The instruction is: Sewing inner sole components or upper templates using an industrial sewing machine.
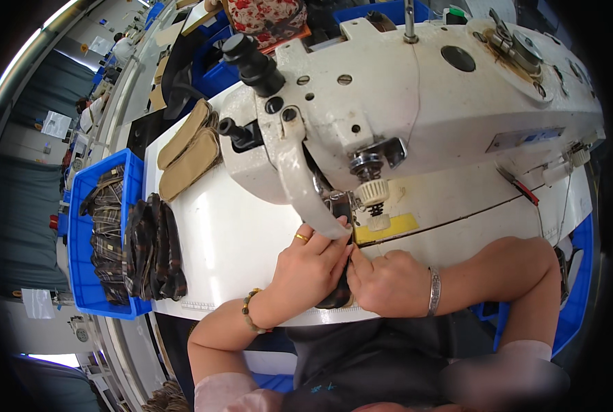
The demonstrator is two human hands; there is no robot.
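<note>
A dark plaid fabric piece [335,299], which looks like a shoe upper, runs from the table's front edge up under the needle area of a white sewing machine [416,89]. My left hand [305,271] lies along its left side, fingers closed on it close to the presser foot. From the right, my right hand [387,283] pinches the piece's edge between thumb and fingers. Both hands are almost touching each other just below the machine head. The needle and the stitching spot are hidden behind the machine's curved lever [305,182].
Left on the white table [217,240] lie stacked tan soles [190,161] and dark plaid pieces [157,247]. A blue bin [80,275] with more plaid pieces adjoins the table edge. Red-handled snips [525,192] rest at the right. Several people work in the far left background.
</note>
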